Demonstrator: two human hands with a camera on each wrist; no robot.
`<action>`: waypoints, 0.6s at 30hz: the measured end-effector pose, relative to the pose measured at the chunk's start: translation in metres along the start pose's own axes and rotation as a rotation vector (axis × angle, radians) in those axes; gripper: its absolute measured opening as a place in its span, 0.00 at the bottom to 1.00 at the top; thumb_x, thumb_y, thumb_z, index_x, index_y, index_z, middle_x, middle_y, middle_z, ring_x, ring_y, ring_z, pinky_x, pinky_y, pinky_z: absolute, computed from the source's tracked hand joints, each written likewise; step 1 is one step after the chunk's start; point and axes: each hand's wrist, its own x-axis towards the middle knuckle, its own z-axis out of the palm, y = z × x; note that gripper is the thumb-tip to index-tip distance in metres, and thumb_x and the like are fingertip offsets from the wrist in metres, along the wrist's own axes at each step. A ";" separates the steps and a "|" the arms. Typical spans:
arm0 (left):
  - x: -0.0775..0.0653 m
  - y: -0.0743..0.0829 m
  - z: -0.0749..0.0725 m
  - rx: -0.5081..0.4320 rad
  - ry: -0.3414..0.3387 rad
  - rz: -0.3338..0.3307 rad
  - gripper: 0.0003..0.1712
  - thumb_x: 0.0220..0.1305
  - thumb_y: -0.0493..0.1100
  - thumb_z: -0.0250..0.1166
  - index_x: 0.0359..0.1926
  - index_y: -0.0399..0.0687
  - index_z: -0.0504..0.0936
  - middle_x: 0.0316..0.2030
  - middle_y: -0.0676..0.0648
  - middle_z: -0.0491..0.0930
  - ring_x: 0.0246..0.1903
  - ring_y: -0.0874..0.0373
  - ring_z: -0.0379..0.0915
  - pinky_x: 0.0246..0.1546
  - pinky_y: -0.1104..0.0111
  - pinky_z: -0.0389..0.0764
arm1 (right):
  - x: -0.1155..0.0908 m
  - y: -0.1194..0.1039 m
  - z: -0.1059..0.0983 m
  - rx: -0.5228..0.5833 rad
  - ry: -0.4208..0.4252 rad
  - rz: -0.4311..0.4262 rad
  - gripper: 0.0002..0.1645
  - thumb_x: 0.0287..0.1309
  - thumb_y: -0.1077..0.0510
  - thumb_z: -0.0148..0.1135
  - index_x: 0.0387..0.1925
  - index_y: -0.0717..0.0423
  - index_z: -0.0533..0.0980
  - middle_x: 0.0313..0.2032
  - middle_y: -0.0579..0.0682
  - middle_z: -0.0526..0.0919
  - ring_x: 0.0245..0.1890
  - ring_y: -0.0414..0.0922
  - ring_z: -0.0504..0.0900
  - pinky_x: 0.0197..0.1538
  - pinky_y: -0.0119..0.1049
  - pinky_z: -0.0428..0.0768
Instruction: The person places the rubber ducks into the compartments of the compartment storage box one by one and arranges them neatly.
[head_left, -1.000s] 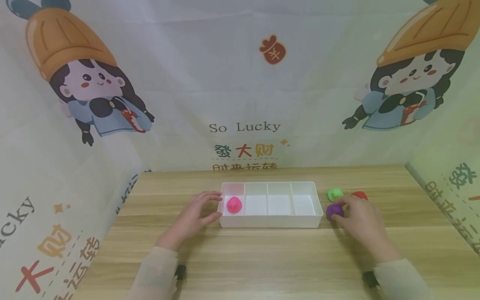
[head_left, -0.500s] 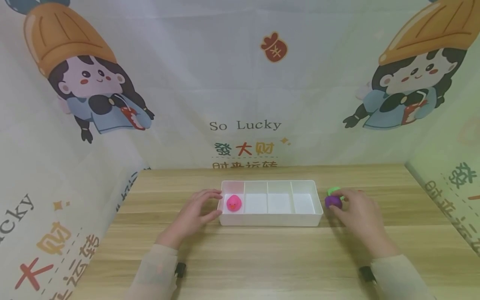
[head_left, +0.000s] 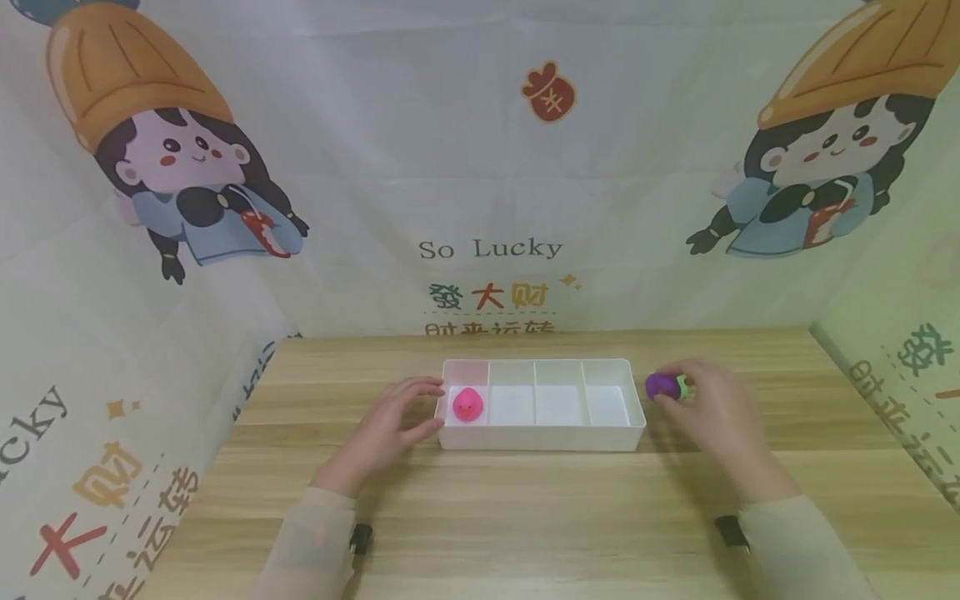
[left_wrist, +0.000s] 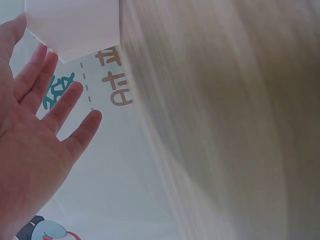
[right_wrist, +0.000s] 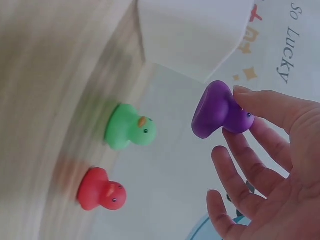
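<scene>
My right hand (head_left: 716,417) pinches a purple rubber duck (right_wrist: 217,110) by its head between thumb and fingers. In the right wrist view the duck hangs raised off the wooden table, close to the white box's end. A green rubber duck (right_wrist: 125,127) and a red rubber duck (right_wrist: 100,190) stand on the table beyond; the hand hides the red one in the head view. My left hand (head_left: 386,429) touches the left end of the white divided box (head_left: 540,439) with spread fingers. A pink rubber duck (head_left: 468,405) sits in the box's leftmost compartment.
The wooden table (head_left: 525,525) meets a printed cloth backdrop (head_left: 360,167) at the back and on both sides. Thin dividers split the box into several compartments. A small black device (head_left: 731,533) sits at the right wrist, another (head_left: 361,539) at the left.
My right hand has lifted the purple duck off the table and moved it slightly back, now overlapping the green duck in the head view. The left hand stays at the box's end.
</scene>
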 end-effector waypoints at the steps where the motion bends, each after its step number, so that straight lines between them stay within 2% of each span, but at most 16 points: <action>1: 0.001 0.000 0.000 0.001 0.002 0.003 0.26 0.66 0.46 0.72 0.63 0.48 0.79 0.71 0.48 0.73 0.73 0.44 0.63 0.76 0.42 0.63 | 0.001 -0.001 -0.001 0.001 0.000 -0.003 0.20 0.56 0.57 0.75 0.50 0.57 0.84 0.52 0.65 0.86 0.52 0.66 0.83 0.52 0.65 0.78; 7: 0.002 -0.001 -0.001 0.009 0.004 0.004 0.25 0.66 0.46 0.72 0.62 0.48 0.79 0.71 0.48 0.73 0.73 0.44 0.63 0.76 0.42 0.63 | 0.005 -0.012 -0.004 -0.024 -0.002 -0.010 0.20 0.56 0.55 0.75 0.50 0.55 0.85 0.50 0.63 0.87 0.49 0.63 0.85 0.47 0.61 0.80; 13: 0.001 -0.003 -0.001 0.009 0.007 0.013 0.26 0.65 0.46 0.73 0.62 0.46 0.80 0.70 0.48 0.74 0.73 0.43 0.64 0.76 0.42 0.63 | 0.006 -0.021 -0.002 0.005 -0.029 0.005 0.21 0.57 0.55 0.74 0.52 0.56 0.84 0.52 0.62 0.87 0.54 0.64 0.82 0.57 0.66 0.77; 18: 0.002 -0.002 0.000 0.009 0.004 0.021 0.26 0.65 0.46 0.73 0.62 0.46 0.80 0.70 0.47 0.74 0.73 0.43 0.64 0.76 0.42 0.62 | 0.008 -0.028 0.000 0.003 -0.025 -0.001 0.20 0.58 0.55 0.74 0.52 0.55 0.84 0.52 0.61 0.87 0.54 0.63 0.82 0.57 0.65 0.77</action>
